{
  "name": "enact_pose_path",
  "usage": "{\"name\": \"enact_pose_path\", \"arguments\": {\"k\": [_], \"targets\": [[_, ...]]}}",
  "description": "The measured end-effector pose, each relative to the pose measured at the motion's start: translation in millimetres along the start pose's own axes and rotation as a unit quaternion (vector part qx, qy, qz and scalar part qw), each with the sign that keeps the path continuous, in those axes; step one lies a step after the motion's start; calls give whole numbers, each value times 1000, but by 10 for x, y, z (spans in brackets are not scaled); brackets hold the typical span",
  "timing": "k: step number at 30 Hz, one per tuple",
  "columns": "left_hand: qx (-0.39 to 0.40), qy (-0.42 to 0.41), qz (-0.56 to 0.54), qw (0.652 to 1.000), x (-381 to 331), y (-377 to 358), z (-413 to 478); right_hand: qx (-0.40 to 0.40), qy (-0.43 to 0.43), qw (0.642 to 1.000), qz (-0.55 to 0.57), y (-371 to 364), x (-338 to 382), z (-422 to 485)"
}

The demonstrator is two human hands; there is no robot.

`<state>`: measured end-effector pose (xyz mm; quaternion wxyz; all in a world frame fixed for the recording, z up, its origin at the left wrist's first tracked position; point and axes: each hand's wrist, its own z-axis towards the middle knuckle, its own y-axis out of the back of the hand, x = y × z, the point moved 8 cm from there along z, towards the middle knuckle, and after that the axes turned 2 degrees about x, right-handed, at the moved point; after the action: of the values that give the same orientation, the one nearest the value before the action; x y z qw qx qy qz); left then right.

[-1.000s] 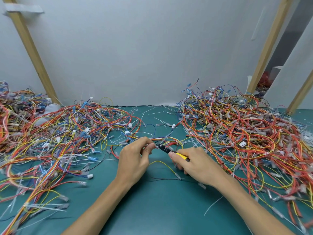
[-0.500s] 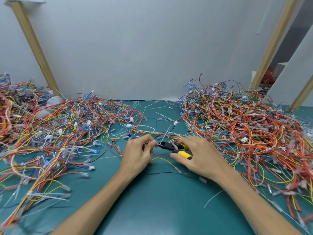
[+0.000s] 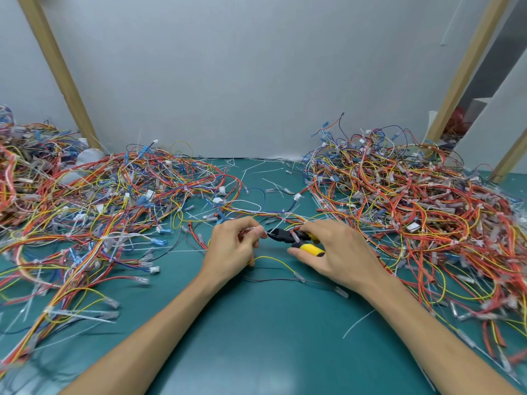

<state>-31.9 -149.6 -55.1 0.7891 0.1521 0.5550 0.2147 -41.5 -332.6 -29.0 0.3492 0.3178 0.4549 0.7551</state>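
Note:
My right hand (image 3: 336, 253) grips a pair of small cutters (image 3: 296, 239) with black jaws and yellow handles, held just above the green mat (image 3: 256, 323). The jaws point left toward my left hand (image 3: 232, 249). That hand pinches a thin bundle of wires (image 3: 251, 230) between thumb and fingers, right at the cutter tips. A loose yellow wire (image 3: 273, 260) and a dark wire (image 3: 271, 280) lie on the mat under both hands.
A big tangle of red, yellow and blue wire harnesses (image 3: 94, 212) covers the left of the mat. Another pile (image 3: 413, 212) fills the right. Cut cable-tie scraps (image 3: 265, 172) litter the back middle. A grey wall and wooden posts (image 3: 60, 72) stand behind.
The cutter handles have spread apart in my right hand and the jaws have opened at the wire bundle. Both hands stay at the same spot.

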Motion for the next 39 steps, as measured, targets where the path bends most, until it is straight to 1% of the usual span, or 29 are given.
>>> {"name": "enact_pose_path", "arguments": {"k": [14, 22, 28, 32, 39], "targets": [[3, -8, 16, 1000, -14, -11, -4, 6, 0, 1000, -3, -33, -43, -8], [9, -33, 47, 998, -37, -25, -9, 42, -15, 999, 14, -118, -55, -13], [5, -21, 37, 999, 10, -15, 5, 48, -31, 998, 18, -167, -29, -14], [4, -16, 31, 999, 20, -21, 11, 44, -26, 999, 11, -149, -15, -8], [19, 4, 20, 1000, 49, -48, 0, 50, -41, 998, 15, -170, -65, -18]]}}
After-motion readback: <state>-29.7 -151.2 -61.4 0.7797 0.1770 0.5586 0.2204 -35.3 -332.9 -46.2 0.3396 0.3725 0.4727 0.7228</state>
